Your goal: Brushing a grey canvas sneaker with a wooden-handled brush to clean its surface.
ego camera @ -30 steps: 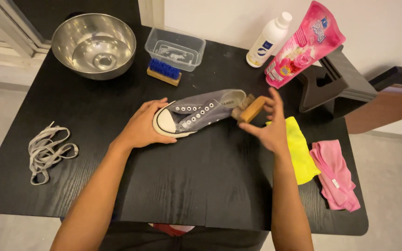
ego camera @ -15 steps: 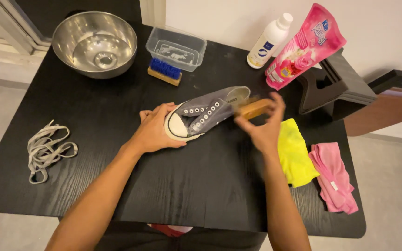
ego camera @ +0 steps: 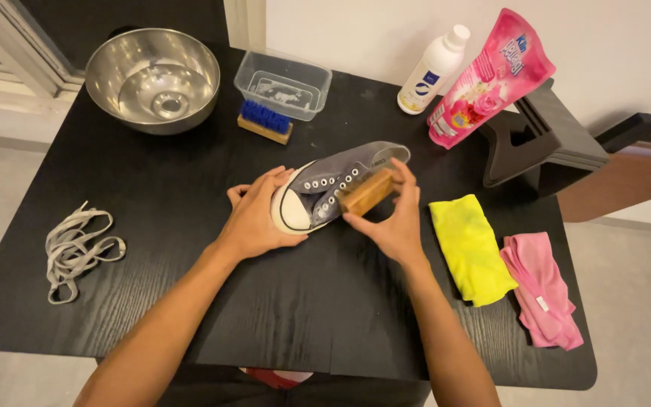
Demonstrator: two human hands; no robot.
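Black table (ego camera: 152, 249): one shoe (ego camera: 340, 181), two brushes (ego camera: 369, 191)

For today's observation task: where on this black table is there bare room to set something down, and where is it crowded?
Bare table: the near edge below both hands, and the stretch between the laces and left hand. Crowded: the far edge with bowl, tub, bottle, pouch; the right side with yellow cloth and pink cloth.

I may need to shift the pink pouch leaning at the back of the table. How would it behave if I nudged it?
The pink pouch would probably tip or slide, since it leans on the black stand. Its soft, glossy sides suggest it would dent and feel slippery. It looks full, so likely heavy for its size.
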